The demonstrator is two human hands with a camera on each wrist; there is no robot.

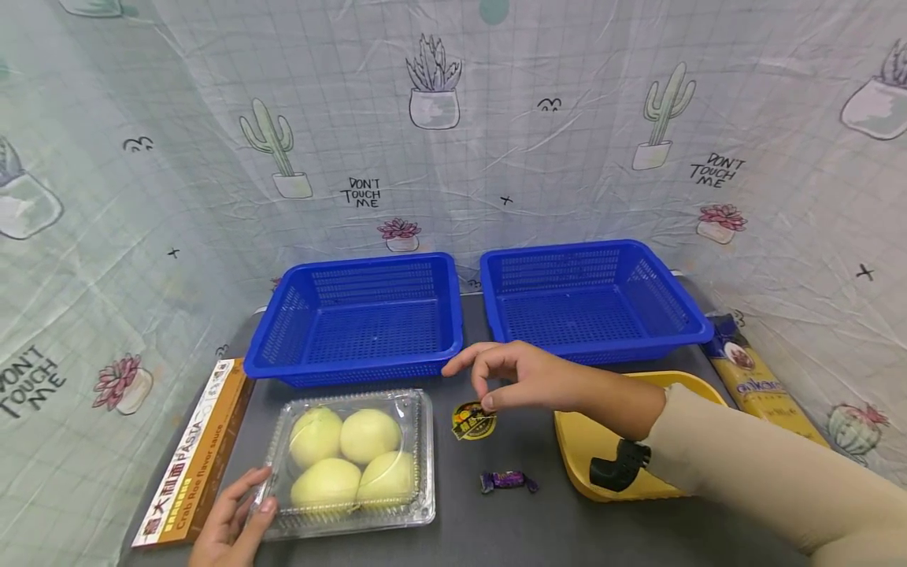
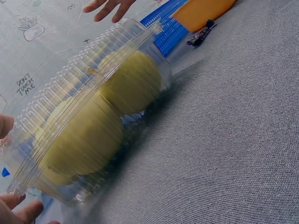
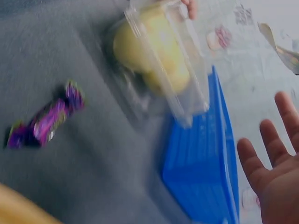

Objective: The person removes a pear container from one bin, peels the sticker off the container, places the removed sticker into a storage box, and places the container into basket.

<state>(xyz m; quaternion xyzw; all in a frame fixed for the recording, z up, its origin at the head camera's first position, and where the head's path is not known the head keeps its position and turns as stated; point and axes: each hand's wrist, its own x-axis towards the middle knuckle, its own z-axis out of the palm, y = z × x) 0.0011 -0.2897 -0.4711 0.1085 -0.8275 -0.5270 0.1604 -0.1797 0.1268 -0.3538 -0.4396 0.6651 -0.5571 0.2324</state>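
A clear plastic clamshell box (image 1: 423, 504) holds several pale yellow-green round fruits (image 1: 326, 482). My left hand (image 1: 230, 520) grips its near left corner, thumb and fingers at the rim. In the left wrist view, fingertips (image 2: 29, 211) lie at the box's edge. Right of the box, my right hand (image 1: 527, 374) is in the air, pinching a round black-and-yellow sticker (image 1: 473, 422) between thumb and a bent finger. The right wrist view catches the sticker (image 3: 279, 49) curled at its edge, with the other fingers spread. A purple-wrapped candy (image 1: 508, 481) lies below on the table.
Two blue plastic baskets (image 1: 354, 366) (image 1: 602, 346) stand at the back. A yellow bin (image 1: 577, 465) is partly under my right forearm. An orange pasta box (image 1: 194, 465) lies at far left, a yellow-and-blue packet (image 1: 765, 390) at far right. A patterned curtain (image 1: 510, 142) hangs behind.
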